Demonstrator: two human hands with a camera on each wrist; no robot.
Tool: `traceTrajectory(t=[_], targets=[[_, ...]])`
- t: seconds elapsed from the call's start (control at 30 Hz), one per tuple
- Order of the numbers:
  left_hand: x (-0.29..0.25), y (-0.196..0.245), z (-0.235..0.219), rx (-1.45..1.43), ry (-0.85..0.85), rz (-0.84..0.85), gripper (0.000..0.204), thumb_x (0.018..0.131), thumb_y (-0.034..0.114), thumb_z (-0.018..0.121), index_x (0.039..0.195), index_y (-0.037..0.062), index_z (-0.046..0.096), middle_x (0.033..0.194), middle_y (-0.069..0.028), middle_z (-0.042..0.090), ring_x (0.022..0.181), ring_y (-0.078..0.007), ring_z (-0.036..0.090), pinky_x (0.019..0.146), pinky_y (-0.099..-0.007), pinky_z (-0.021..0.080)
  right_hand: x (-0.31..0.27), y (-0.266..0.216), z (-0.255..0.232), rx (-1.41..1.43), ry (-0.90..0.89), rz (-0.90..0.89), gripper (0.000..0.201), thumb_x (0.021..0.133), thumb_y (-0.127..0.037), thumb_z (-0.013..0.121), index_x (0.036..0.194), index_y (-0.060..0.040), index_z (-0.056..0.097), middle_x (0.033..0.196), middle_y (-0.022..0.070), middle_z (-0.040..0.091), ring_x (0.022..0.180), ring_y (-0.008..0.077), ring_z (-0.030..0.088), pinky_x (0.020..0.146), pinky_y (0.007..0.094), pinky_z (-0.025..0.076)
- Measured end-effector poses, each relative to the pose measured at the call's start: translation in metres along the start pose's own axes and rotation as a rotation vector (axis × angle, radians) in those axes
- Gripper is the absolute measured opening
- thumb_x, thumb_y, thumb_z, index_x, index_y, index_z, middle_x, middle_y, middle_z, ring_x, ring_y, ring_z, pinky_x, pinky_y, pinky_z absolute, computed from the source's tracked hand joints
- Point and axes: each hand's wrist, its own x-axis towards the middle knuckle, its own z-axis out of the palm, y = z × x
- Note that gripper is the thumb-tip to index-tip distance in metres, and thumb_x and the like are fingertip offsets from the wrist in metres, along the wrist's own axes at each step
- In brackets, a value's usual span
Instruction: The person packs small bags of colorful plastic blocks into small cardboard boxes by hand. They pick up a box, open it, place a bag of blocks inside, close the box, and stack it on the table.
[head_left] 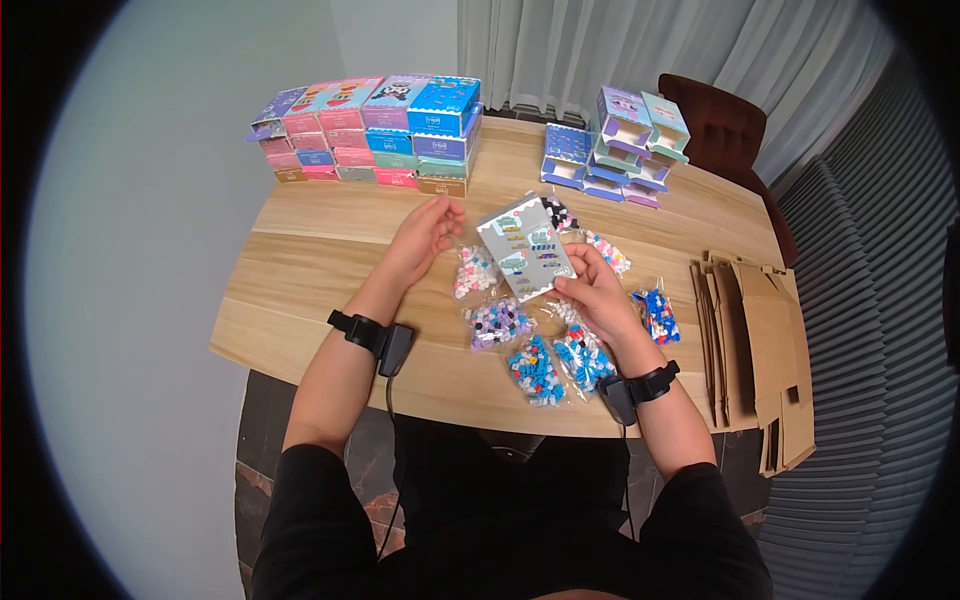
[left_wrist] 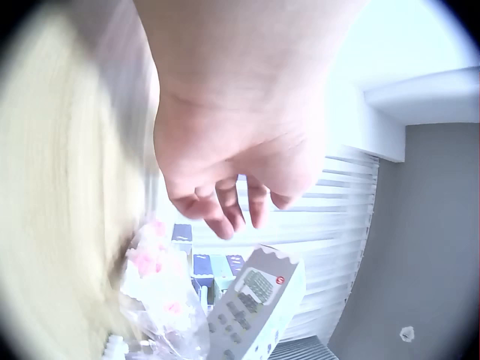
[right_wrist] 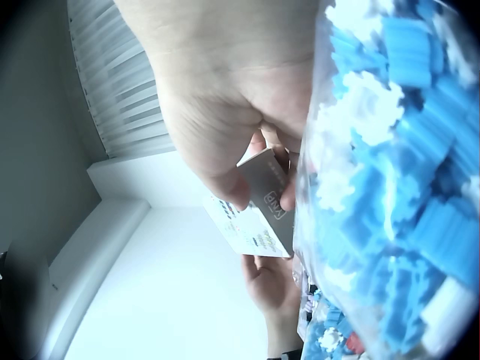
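My right hand (head_left: 600, 298) grips a small grey printed box (head_left: 522, 250) by its lower right corner, thumb across the printed face. The box is tilted above bags of small plastic building blocks. My left hand (head_left: 425, 240) is off to the box's left with fingers loosely curled and nothing in them. Below the left hand lies a bag of pink and white blocks (head_left: 475, 273). Nearer me are a purple bag (head_left: 495, 324), a blue bag (head_left: 536, 370) and a blue and white bag (head_left: 583, 362). That last bag looms large beside the right hand in the right wrist view.
Stacked colourful boxes (head_left: 345, 135) stand at the back left, open boxes (head_left: 625, 150) at the back right. Flattened brown cardboard (head_left: 765, 340) leans over the right table edge. A bag of dark blue blocks (head_left: 658, 316) lies right of the right hand. Beyond is a brown chair (head_left: 715, 125).
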Motion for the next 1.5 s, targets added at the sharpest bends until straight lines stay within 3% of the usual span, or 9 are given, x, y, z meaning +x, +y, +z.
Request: traceTrajectory(t=[0.1, 0.2, 0.47, 0.6, 0.7, 0.73, 0.87, 1.13, 1.5], targets=[[0.010, -0.003, -0.016, -0.249, 0.065, -0.072, 0.030, 0.101, 0.033, 0.047, 0.079, 0.0125, 0.052, 0.068, 0.0036, 0.050, 0.058, -0.0059, 0.045, 0.050, -0.0195, 0.036, 0.000, 0.000, -0.001, 0.037, -0.007, -0.001, 0.040, 0.088, 0.005, 0.059, 0.125, -0.0019, 0.043, 0.120, 0.0114, 0.060, 0.106, 0.0178, 0.063, 0.090, 0.0328, 0.055], [0.007, 0.000, -0.016, -0.302, 0.037, -0.094, 0.033, 0.101, 0.033, 0.048, 0.075, 0.0132, 0.046, 0.062, 0.0031, 0.042, 0.049, -0.0066, 0.034, 0.040, -0.0201, 0.023, 0.001, 0.003, -0.008, 0.054, -0.015, -0.025, 0.043, 0.088, 0.004, 0.055, 0.128, -0.0006, 0.040, 0.124, 0.0132, 0.057, 0.110, 0.0216, 0.062, 0.094, 0.0351, 0.055], [0.005, 0.005, -0.016, -0.284, -0.019, -0.137, 0.039, 0.102, 0.035, 0.046, 0.068, 0.0167, 0.038, 0.058, 0.0057, 0.031, 0.045, -0.0049, 0.027, 0.038, -0.0208, 0.018, 0.002, -0.010, -0.011, 0.201, 0.014, -0.056, 0.055, 0.084, 0.008, 0.053, 0.136, 0.0047, 0.034, 0.129, 0.0196, 0.053, 0.116, 0.0315, 0.059, 0.098, 0.0397, 0.054], [0.005, 0.006, -0.016, -0.264, -0.026, -0.152, 0.041, 0.102, 0.035, 0.045, 0.066, 0.0176, 0.036, 0.057, 0.0061, 0.029, 0.045, -0.0048, 0.025, 0.038, -0.0212, 0.016, 0.017, -0.036, -0.004, 0.162, 0.077, -0.034, 0.050, 0.086, 0.005, 0.053, 0.133, 0.0058, 0.036, 0.127, 0.0199, 0.054, 0.114, 0.0304, 0.060, 0.096, 0.0377, 0.055], [0.005, 0.005, -0.015, -0.255, -0.016, -0.145, 0.041, 0.102, 0.035, 0.045, 0.066, 0.0178, 0.035, 0.056, 0.0064, 0.028, 0.044, -0.0048, 0.024, 0.037, -0.0212, 0.015, 0.049, -0.051, -0.010, -0.018, 0.069, 0.060, 0.040, 0.088, 0.001, 0.056, 0.127, 0.0042, 0.044, 0.117, 0.0155, 0.059, 0.104, 0.0230, 0.063, 0.086, 0.0307, 0.058], [0.005, 0.005, -0.015, -0.250, -0.019, -0.146, 0.041, 0.102, 0.035, 0.045, 0.066, 0.0179, 0.035, 0.056, 0.0065, 0.028, 0.044, -0.0048, 0.024, 0.037, -0.0212, 0.015, 0.064, -0.049, -0.013, -0.086, 0.078, 0.054, 0.032, 0.088, -0.006, 0.063, 0.117, 0.0009, 0.051, 0.104, 0.0090, 0.063, 0.090, 0.0146, 0.062, 0.071, 0.0236, 0.054], [0.006, 0.005, -0.015, -0.247, -0.025, -0.140, 0.040, 0.100, 0.035, 0.049, 0.066, 0.0177, 0.036, 0.055, 0.0068, 0.028, 0.044, -0.0047, 0.024, 0.038, -0.0216, 0.015, 0.112, -0.047, -0.001, -0.405, 0.245, 0.030, 0.032, 0.082, -0.011, 0.073, 0.106, -0.0005, 0.054, 0.089, 0.0056, 0.064, 0.076, 0.0091, 0.060, 0.062, 0.0214, 0.049], [0.004, 0.005, -0.014, -0.228, -0.007, -0.145, 0.041, 0.099, 0.037, 0.051, 0.066, 0.0175, 0.036, 0.056, 0.0071, 0.028, 0.043, -0.0042, 0.024, 0.038, -0.0217, 0.015, 0.174, -0.024, 0.004, -0.842, 0.389, -0.043, 0.064, 0.072, -0.023, 0.082, 0.118, 0.0035, 0.045, 0.088, 0.0124, 0.065, 0.080, 0.0191, 0.064, 0.071, 0.0306, 0.051], [0.006, 0.004, -0.016, -0.230, -0.021, -0.142, 0.040, 0.099, 0.036, 0.051, 0.066, 0.0169, 0.037, 0.056, 0.0067, 0.029, 0.043, -0.0044, 0.025, 0.038, -0.0214, 0.015, 0.183, -0.015, -0.004, -1.140, 0.315, -0.068, 0.048, 0.080, -0.039, 0.074, 0.099, 0.0026, 0.058, 0.078, 0.0150, 0.068, 0.067, 0.0218, 0.067, 0.062, 0.0336, 0.052]])
